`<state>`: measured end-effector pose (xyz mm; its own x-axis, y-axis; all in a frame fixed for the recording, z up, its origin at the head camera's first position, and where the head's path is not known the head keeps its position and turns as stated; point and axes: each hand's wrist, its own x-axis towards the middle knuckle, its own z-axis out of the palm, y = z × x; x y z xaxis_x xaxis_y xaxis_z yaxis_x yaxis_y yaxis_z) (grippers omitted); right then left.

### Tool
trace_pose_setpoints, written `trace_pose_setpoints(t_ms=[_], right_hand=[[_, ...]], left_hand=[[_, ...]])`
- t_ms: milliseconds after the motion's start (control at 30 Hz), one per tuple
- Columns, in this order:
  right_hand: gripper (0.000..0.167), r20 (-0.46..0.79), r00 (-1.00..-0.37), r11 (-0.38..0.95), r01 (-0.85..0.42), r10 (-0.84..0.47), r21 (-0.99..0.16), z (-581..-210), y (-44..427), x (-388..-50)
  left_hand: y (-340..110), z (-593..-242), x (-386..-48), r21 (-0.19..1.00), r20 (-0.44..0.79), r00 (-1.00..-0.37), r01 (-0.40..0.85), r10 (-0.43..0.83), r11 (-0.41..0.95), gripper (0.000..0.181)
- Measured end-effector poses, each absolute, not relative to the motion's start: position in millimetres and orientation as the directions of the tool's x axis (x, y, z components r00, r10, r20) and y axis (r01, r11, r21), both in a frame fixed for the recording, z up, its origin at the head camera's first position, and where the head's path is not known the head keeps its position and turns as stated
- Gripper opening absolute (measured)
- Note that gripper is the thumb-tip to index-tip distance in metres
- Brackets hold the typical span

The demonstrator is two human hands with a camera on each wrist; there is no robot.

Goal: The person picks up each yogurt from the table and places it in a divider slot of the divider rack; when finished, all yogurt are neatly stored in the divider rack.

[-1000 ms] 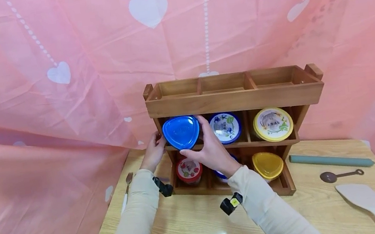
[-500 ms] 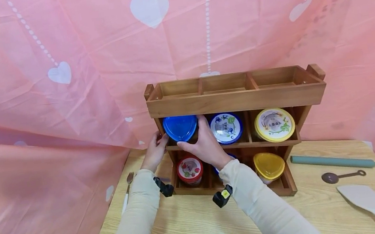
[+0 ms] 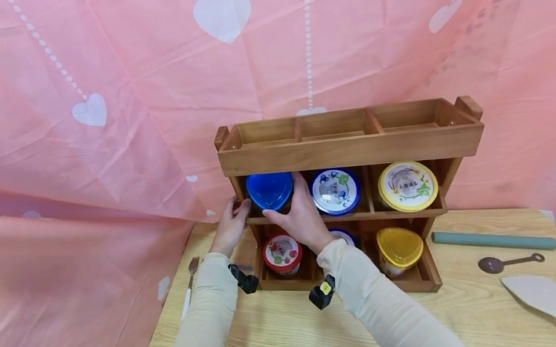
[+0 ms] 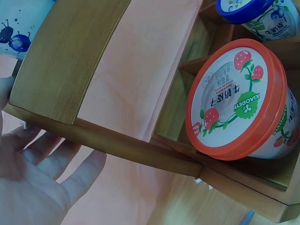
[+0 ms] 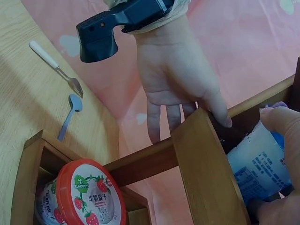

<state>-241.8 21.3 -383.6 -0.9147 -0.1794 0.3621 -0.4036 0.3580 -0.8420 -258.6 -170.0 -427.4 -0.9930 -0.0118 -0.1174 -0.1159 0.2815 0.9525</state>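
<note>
In the head view a blue-lidded tub (image 3: 270,190) sits in the upper left compartment of a wooden shelf rack (image 3: 349,151), partly under the top tray. My right hand (image 3: 303,216) holds this tub, thumb at its near side and fingers at its right. The right wrist view shows the tub's printed white wall (image 5: 260,161) between thumb and fingers. My left hand (image 3: 230,227) grips the rack's left side; the left wrist view has its fingers (image 4: 84,173) behind the side rail. Below stands a red-lidded strawberry tub (image 3: 283,253).
A blueberry tub (image 3: 335,191) and a yellow-lidded tub (image 3: 408,186) share the middle level. Below are another blue-lidded tub (image 3: 344,236) and a yellow one (image 3: 400,247). A fork (image 3: 190,280) lies left; a green rod (image 3: 495,240), brown spoon (image 3: 492,265) and white spatula (image 3: 539,294) lie right.
The blue-lidded tub has gone deeper into the upper left compartment, its lid now partly under the tray. My right hand has moved slightly left with it. My left hand stays at the rack's side.
</note>
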Motion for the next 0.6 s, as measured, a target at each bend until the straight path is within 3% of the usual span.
trace_pose_setpoints(t_ms=[600], right_hand=[[0.105, 0.341, -0.922, 0.355, -0.385, -0.181, -0.852, -387, 17, -231]], left_hand=[[-168, -425, -253, 0.951, -0.117, -0.993, -0.117, -0.017, 0.288, 0.068]])
